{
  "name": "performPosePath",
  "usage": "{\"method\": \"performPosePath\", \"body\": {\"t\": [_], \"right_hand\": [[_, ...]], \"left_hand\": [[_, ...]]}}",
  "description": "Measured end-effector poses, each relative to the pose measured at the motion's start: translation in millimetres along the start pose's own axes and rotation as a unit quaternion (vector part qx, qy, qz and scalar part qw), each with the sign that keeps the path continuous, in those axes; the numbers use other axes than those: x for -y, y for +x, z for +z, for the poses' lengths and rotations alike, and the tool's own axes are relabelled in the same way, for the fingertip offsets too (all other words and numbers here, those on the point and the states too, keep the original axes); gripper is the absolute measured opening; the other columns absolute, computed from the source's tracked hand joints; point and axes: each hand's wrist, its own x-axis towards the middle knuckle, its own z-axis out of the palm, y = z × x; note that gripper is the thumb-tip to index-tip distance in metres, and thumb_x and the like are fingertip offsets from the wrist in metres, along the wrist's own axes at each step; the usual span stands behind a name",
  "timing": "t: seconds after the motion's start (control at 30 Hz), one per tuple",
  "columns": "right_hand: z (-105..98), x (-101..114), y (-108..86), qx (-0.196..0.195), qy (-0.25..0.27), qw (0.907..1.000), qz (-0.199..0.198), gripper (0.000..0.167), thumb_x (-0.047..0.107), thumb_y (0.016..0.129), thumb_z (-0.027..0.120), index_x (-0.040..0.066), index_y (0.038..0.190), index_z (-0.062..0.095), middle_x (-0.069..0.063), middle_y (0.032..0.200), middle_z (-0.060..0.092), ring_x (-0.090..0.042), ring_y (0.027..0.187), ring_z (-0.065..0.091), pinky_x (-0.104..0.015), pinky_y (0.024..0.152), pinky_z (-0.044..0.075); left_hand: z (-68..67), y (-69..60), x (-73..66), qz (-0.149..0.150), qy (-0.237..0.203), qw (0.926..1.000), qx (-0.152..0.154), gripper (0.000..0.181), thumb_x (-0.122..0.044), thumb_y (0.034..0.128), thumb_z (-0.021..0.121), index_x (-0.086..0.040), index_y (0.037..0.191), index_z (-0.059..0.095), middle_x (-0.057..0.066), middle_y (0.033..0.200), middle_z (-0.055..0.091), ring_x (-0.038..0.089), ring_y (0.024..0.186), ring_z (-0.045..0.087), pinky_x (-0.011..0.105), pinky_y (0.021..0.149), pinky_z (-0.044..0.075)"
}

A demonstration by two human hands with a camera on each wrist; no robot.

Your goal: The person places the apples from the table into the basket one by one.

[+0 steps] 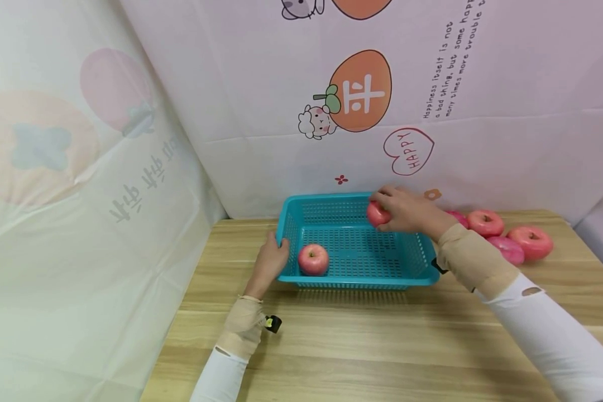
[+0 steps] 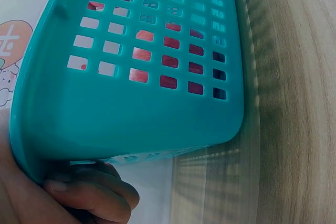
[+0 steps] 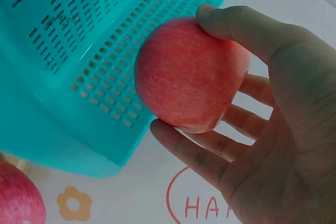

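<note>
A teal plastic basket (image 1: 352, 281) with slotted walls stands on the table against the back cloth. My left hand (image 1: 270, 258) grips its left rim; in the left wrist view the curled fingers (image 2: 100, 195) lie under that rim. One red apple (image 1: 314, 259) sits inside, in the near left corner. Over the basket's far right part, my right hand (image 1: 407, 211) holds another apple (image 3: 191, 74) between thumb and fingers. That apple is above the basket floor, by the rim.
Right of the basket lie several red and pink fruits, among them an apple (image 1: 530, 242), another apple (image 1: 486, 223) and a darker pink fruit (image 1: 507, 249). A printed white cloth (image 1: 261, 156) rises behind the wooden table (image 1: 362, 346). Another cloth hangs at the left.
</note>
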Motion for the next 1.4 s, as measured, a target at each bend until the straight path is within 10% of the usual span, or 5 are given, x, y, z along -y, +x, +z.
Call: {"method": "performPosePath", "body": {"t": [1.4], "right_hand": [[26.5, 41.0, 34.6, 0.019, 0.006, 0.9994, -0.027, 0.075, 0.034, 0.087, 0.087, 0.011, 0.151, 0.056, -0.018, 0.150, 0.053, -0.039, 0.127, 0.055, -0.057, 0.092, 0.058]], "left_hand": [[-2.4, -0.6, -1.0, 0.005, -0.004, 1.0000, 0.002, 0.037, -0.032, 0.1103, 0.043, -0.003, 0.132, 0.051, 0.015, 0.091, 0.060, 0.028, 0.083, 0.060, 0.044, 0.072, 0.052]]}}
